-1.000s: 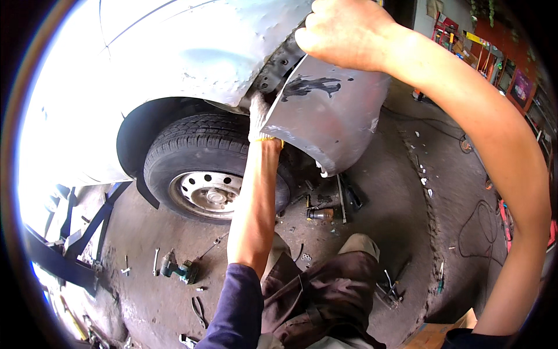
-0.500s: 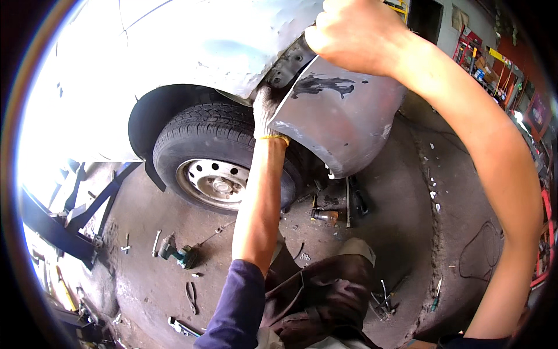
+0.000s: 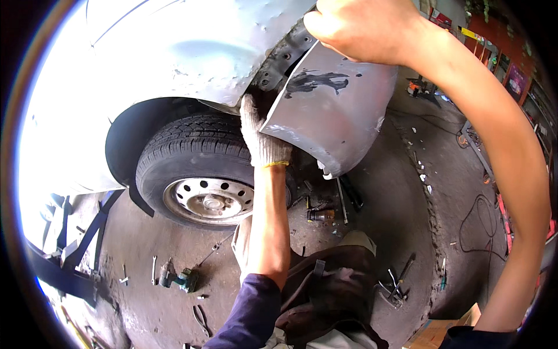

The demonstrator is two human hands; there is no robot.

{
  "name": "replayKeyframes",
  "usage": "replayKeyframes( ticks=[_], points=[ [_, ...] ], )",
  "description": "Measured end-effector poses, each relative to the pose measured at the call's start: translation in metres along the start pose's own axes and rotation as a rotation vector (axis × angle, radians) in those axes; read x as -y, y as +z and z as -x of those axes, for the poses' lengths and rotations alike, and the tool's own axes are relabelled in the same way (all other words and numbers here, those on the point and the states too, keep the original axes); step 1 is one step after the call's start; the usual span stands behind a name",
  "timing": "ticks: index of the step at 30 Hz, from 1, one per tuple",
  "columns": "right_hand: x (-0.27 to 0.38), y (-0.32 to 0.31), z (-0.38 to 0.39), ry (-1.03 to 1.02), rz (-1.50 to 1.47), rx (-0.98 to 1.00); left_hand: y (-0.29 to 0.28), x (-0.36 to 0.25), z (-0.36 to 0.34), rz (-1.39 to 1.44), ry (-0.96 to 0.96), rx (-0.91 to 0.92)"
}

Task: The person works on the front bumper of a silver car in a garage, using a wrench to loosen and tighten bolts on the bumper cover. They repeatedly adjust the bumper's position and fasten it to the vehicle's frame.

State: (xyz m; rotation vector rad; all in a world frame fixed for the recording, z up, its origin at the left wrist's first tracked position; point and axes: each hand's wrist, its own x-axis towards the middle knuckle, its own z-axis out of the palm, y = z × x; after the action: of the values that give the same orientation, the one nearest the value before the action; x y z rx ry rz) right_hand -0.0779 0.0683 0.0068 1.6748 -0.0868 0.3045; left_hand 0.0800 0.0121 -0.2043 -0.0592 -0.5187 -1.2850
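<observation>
A grey bumper cover (image 3: pixel 343 119) with dark smears stands partly away from the pale car fender (image 3: pixel 203 64). My left hand (image 3: pixel 261 136), in a knitted work glove, reaches into the gap at the cover's lower corner, above the tyre (image 3: pixel 192 139). Its thumb points up along the fender edge; the fingers are hidden behind the cover. Bare and curled, my right hand (image 3: pixel 366 29) grips the cover's upper edge at the top of the view. A metal bracket strip with holes (image 3: pixel 285 56) shows between fender and cover.
On the floor lie a cordless drill (image 3: pixel 179 278), a wrench (image 3: pixel 154 270), pliers (image 3: pixel 201 321) and an amber-ended tool (image 3: pixel 321 215). More hand tools (image 3: pixel 398 288) are right of my knee. A dark lift arm (image 3: pixel 61 270) stands at left, a cardboard box (image 3: pixel 439 331) at lower right.
The view has shifted. My left hand has come slightly down and out of the gap, so its thumb now shows. My right hand keeps its place on the bumper cover.
</observation>
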Motion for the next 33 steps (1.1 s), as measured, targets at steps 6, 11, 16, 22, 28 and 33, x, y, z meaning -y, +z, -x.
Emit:
replayKeyframes(
  ticks=[6, 11, 16, 22, 28, 33],
  points=[
    [0.001, -0.001, -0.004, 0.017, 0.009, 0.049, -0.005, -0.003, 0.004, -0.110, -0.009, 0.005],
    [0.000, -0.001, -0.009, 0.023, 0.009, 0.071, -0.014, 0.005, -0.007, -0.027, 0.054, -0.055],
    [0.003, -0.003, -0.021, 0.037, -0.014, 0.024, -0.019, -0.011, -0.006, -0.214, 0.137, -0.094],
    [0.003, -0.001, -0.007, 0.037, 0.008, 0.088, -0.007, 0.003, -0.003, -0.158, 0.103, -0.019],
    [0.006, 0.002, -0.003, 0.044, 0.012, 0.105, -0.024, 0.014, -0.008, -0.318, 0.167, 0.070],
    [0.004, -0.004, -0.018, 0.036, 0.033, 0.010, -0.026, -0.007, -0.011, -0.104, 0.084, 0.014]
  ],
)
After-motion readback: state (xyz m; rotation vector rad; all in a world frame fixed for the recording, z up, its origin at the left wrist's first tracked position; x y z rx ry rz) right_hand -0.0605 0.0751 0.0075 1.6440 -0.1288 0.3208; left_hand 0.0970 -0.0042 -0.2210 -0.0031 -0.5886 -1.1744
